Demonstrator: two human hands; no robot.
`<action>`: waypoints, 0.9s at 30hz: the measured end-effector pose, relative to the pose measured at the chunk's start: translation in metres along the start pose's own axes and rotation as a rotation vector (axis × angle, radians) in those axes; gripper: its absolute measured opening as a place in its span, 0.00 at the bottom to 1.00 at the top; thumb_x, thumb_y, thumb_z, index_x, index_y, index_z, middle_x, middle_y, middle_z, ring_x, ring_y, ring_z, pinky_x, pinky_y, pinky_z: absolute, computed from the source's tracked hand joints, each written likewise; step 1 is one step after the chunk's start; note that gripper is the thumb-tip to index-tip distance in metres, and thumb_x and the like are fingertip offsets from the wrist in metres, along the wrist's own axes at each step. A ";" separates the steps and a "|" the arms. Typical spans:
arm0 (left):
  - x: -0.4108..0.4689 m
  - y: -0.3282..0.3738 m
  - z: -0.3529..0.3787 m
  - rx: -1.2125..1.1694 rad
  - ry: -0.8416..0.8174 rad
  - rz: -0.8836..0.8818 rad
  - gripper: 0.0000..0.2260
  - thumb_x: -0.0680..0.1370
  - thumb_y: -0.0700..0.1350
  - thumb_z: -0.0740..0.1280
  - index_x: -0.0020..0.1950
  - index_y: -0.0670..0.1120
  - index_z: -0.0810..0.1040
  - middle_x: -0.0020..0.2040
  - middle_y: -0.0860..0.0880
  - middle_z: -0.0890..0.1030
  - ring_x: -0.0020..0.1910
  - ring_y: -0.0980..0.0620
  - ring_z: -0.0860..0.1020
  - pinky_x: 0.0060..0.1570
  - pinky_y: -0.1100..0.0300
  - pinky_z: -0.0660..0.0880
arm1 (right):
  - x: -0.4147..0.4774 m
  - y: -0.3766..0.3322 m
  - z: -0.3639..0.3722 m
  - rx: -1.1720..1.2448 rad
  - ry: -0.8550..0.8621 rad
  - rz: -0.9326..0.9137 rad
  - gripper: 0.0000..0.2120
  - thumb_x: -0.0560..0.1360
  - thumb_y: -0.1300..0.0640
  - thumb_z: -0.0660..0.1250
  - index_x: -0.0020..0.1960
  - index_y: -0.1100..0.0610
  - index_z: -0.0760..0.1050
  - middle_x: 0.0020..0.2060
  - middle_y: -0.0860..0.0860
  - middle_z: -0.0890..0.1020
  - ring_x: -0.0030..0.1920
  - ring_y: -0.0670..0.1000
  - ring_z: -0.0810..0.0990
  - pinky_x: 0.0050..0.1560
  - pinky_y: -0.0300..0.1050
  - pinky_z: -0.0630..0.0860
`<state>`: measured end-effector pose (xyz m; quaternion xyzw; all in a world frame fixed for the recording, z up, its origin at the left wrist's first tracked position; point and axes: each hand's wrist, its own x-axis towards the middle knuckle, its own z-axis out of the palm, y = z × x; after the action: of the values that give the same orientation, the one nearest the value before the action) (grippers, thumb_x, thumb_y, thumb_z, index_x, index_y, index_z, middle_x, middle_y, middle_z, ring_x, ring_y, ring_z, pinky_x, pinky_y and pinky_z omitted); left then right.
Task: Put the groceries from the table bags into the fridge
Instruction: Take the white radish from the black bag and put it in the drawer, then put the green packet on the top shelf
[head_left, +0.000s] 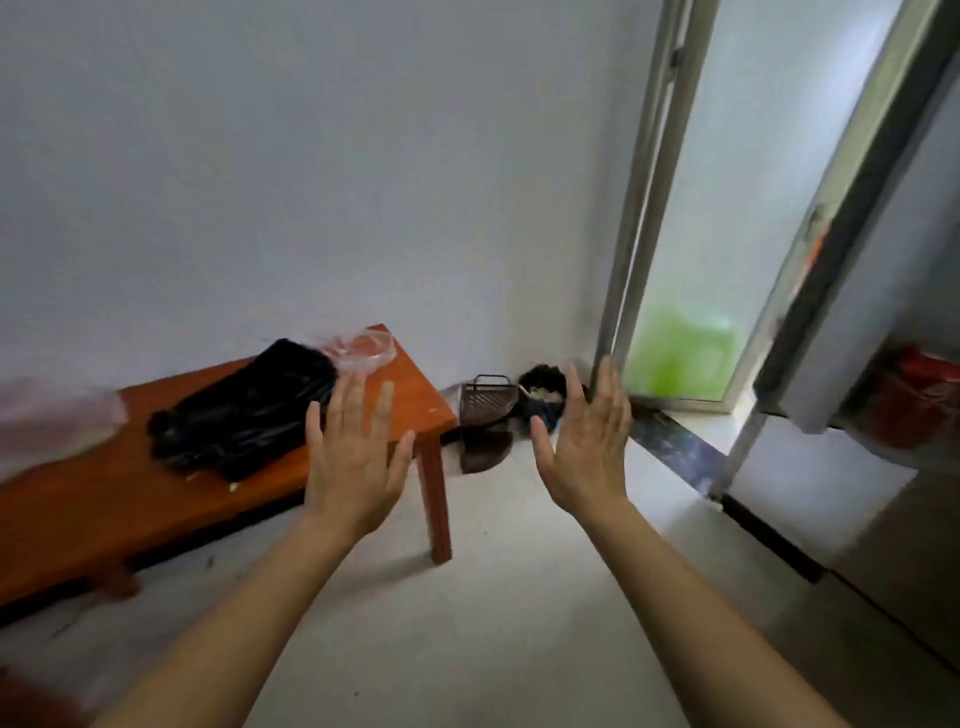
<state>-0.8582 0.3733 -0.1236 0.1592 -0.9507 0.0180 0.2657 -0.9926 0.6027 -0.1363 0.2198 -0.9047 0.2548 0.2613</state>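
Note:
A low orange wooden table stands against the wall at the left. On it lie a black plastic bag, a clear plastic bag at the far corner and another pale bag, blurred, at the left edge. My left hand is raised with straight spread fingers in front of the table's right end, holding nothing. My right hand is raised beside it, fingers straight, empty. The fridge stands at the right with its upper door swung open; something red shows inside.
A brown basket and a dark bowl-like item sit on the floor in the corner by brown slippers. A glass sliding door with a raised sill is behind my right hand. Pale floor lies between table and fridge.

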 end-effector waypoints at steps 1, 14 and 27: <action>-0.004 -0.026 0.001 0.017 -0.010 -0.052 0.29 0.81 0.57 0.54 0.78 0.43 0.63 0.79 0.38 0.57 0.78 0.39 0.56 0.73 0.35 0.55 | 0.005 -0.023 0.020 0.010 -0.044 -0.047 0.35 0.77 0.44 0.65 0.79 0.56 0.57 0.78 0.62 0.52 0.79 0.63 0.52 0.76 0.65 0.55; 0.075 -0.270 0.071 0.152 -0.244 -0.476 0.30 0.82 0.62 0.45 0.82 0.50 0.48 0.81 0.43 0.43 0.80 0.44 0.43 0.77 0.42 0.48 | 0.130 -0.210 0.271 0.146 -0.432 -0.367 0.35 0.81 0.44 0.58 0.81 0.52 0.47 0.79 0.62 0.50 0.79 0.63 0.50 0.76 0.64 0.56; 0.201 -0.415 0.146 0.103 -0.234 -0.572 0.31 0.82 0.63 0.43 0.82 0.49 0.48 0.81 0.43 0.45 0.80 0.44 0.45 0.78 0.44 0.48 | 0.265 -0.324 0.426 0.225 -0.580 -0.484 0.31 0.83 0.46 0.55 0.81 0.57 0.51 0.79 0.61 0.56 0.79 0.62 0.54 0.77 0.59 0.56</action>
<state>-0.9640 -0.0971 -0.1665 0.4347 -0.8891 -0.0277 0.1404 -1.1773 0.0367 -0.1814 0.5171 -0.8294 0.2105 0.0215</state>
